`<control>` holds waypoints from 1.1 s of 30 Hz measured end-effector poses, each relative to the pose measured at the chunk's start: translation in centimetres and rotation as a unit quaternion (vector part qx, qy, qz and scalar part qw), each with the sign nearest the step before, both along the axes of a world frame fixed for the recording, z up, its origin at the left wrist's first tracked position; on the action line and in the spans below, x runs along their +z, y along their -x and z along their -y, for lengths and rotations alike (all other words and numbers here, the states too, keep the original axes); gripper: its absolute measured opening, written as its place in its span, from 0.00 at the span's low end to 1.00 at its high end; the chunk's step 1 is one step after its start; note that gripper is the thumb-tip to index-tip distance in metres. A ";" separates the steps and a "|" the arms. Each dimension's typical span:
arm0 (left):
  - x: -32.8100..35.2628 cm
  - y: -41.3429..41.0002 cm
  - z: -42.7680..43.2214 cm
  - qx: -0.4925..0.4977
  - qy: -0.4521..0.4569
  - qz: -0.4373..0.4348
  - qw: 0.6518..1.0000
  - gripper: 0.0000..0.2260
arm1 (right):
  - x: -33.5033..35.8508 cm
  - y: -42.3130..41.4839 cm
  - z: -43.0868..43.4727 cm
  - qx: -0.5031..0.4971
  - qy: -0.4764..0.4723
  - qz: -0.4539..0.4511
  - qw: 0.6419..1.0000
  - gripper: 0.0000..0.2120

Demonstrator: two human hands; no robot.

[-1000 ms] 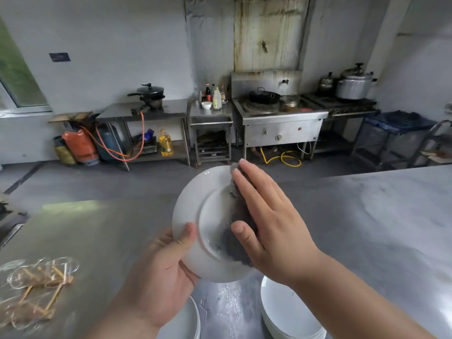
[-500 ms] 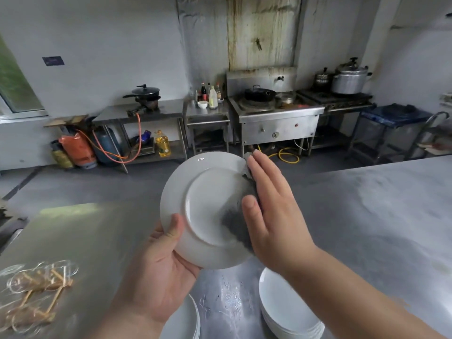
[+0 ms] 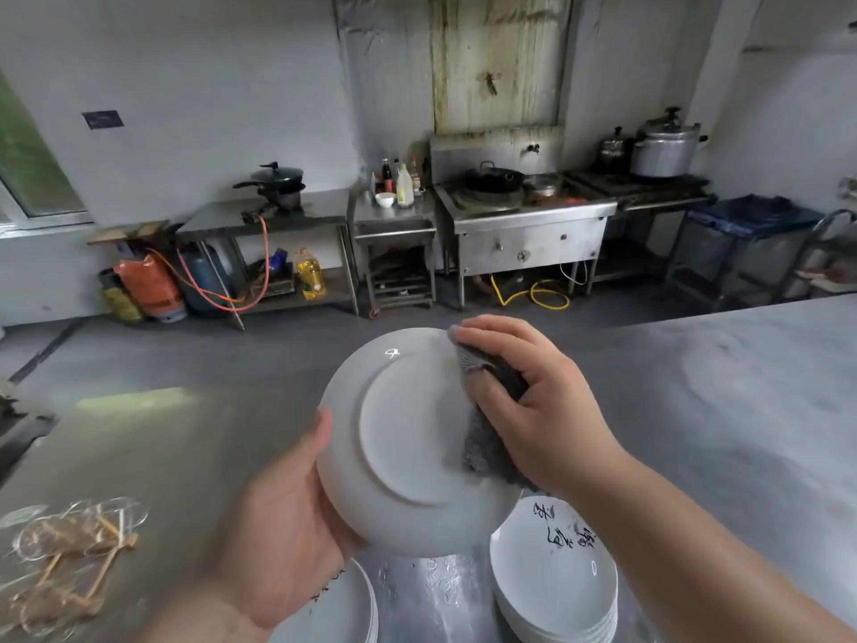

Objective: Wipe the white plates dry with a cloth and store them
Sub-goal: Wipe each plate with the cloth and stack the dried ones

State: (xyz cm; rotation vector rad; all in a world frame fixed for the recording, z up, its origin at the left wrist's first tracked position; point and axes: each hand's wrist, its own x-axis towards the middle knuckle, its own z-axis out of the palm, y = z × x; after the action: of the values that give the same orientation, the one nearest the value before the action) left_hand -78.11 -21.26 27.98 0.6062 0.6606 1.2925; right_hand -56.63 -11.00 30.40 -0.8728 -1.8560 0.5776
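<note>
My left hand grips a white plate by its lower left rim, with the underside turned toward me and the plate tilted above the steel counter. My right hand holds a dark grey cloth curled in its fingers and presses it against the plate's right rim. Below, a stack of white plates with black writing stands on the counter at the right. Another white plate stack lies at the lower left, partly hidden by my left wrist.
A clear bag of wooden sticks lies on the counter at the left. Water drops shine on the counter between the two stacks. Across the floor stand a wok stove, steel tables and gas cylinders.
My right hand slid the cloth from the plate's base out to its right rim and curled its fingers round the cloth. The plate shifted slightly lower and left.
</note>
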 end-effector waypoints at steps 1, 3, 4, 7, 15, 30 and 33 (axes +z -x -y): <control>0.0 0.7 -0.1 -0.001 -0.007 -0.045 0.999 0.29 | 0.5 -0.2 -0.5 0.034 -0.005 0.045 0.998 0.17; 0.0 0.5 -0.2 -0.029 -0.031 -0.044 0.998 0.26 | 1.5 0.0 -1.1 0.082 -0.018 0.115 0.990 0.16; 0.2 -0.1 -0.2 -0.023 -0.044 -0.047 0.998 0.23 | 2.0 0.2 -1.4 0.094 -0.020 0.127 0.987 0.16; 0.2 -1.1 -0.3 0.036 -0.039 -0.046 0.998 0.22 | 2.0 0.4 -1.2 0.066 -0.014 0.110 0.992 0.17; 0.3 -1.1 -0.8 0.064 -0.019 -0.035 0.997 0.17 | -4.4 1.2 3.4 -0.035 -0.014 0.125 0.991 0.35; 1.3 -2.4 -1.4 0.084 -0.059 0.013 0.995 0.20 | -2.5 1.3 2.3 -0.060 -0.033 0.115 0.991 0.36; 1.2 -2.8 -1.5 0.093 -0.071 0.019 0.993 0.20 | 0.6 0.3 -0.8 -0.040 -0.001 0.088 0.995 0.31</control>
State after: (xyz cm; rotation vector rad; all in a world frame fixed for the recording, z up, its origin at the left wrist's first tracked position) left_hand -75.36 -19.80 29.19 0.6453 0.6078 1.5304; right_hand -56.90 -10.22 30.95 -1.0188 -1.9683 0.4616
